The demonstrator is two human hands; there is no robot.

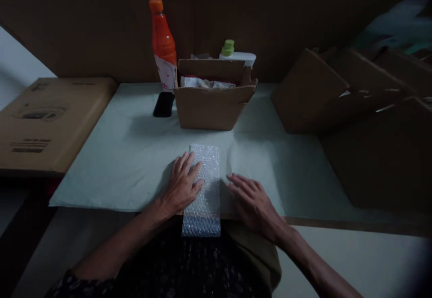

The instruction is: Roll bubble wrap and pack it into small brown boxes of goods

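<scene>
A strip of clear bubble wrap (205,194) lies lengthwise in front of me, its near end sticking out past the table edge. My left hand (182,183) rests on the left side of the strip, fingers spread, thumb and fingertips touching it. Just to the right of the wrap is my right hand (251,199), its fingers stretched out and holding nothing. Beyond the strip stands an open cardboard box (209,109) with packets (205,83) inside, their kind unclear.
Behind the box stand an orange bottle (164,41) and a white bottle with a green cap (228,48). A black phone (164,104) lies left of it. One flat carton (50,127) is at the left; open cardboard boxes (374,154) fill the right. Pale sheeting (124,163) covers the table.
</scene>
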